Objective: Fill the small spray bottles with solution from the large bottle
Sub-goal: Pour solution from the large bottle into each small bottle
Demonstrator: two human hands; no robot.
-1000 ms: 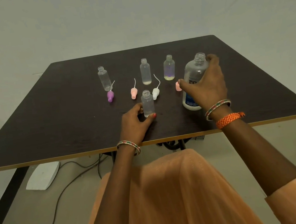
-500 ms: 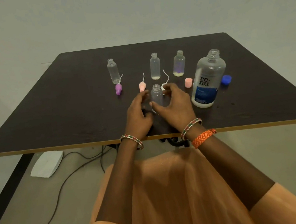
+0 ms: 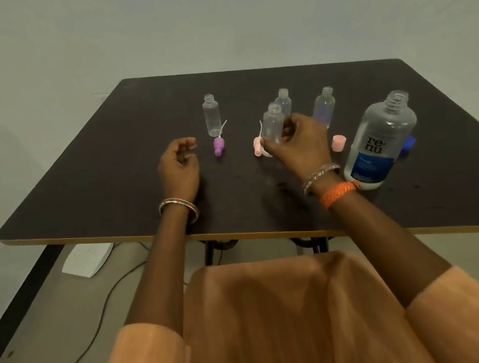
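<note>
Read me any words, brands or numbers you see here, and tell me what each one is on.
"re-nu": black letters on the large bottle, above its blue label.
Blue label on the large bottle: a white word and smaller lines beneath it, too blurred to read.
Small spray bottles, pump tops and caps: no text visible.

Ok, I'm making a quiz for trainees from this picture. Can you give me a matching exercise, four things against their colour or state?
Things:
1. large bottle
2. right hand
3. left hand
4. spray cap lying nearest the left hand

States:
A. purple, on its side on the table
B. holds nothing, fingers loosely curled
C. stands upright, uncapped, blue label
D. grips a small clear bottle, uncapped

Pairs: 1-C, 2-D, 3-B, 4-A
</note>
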